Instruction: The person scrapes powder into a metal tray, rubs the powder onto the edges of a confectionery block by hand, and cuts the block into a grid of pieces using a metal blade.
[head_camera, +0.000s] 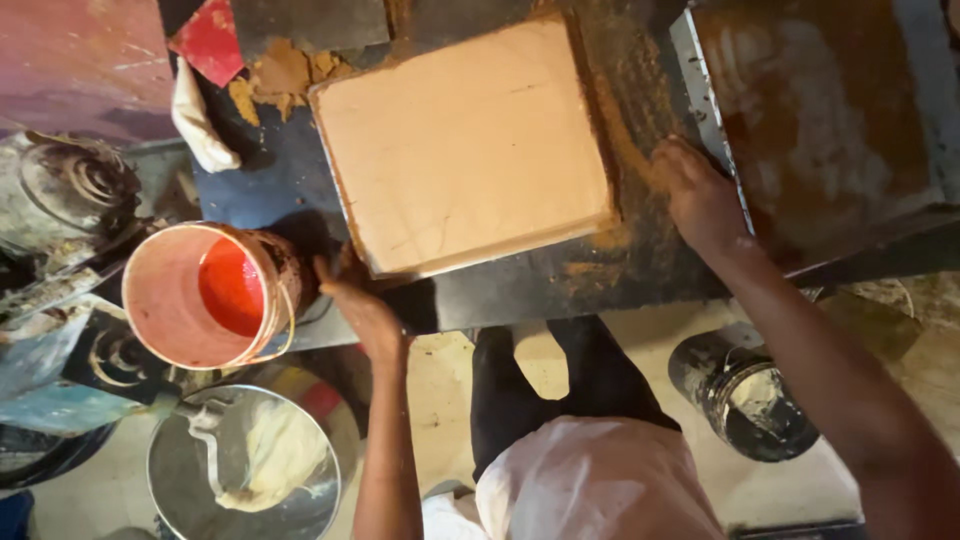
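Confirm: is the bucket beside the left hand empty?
No. The bucket holds a pool of red liquid at its bottom, just left of the left hand.

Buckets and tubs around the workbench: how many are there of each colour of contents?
Bucket with red liquid: 1
Metal tub with cream-white paste: 1
Dark bucket with whitish residue: 1
Total: 3
The left hand is nearest the red one; the right hand rests beside the square tan slab.
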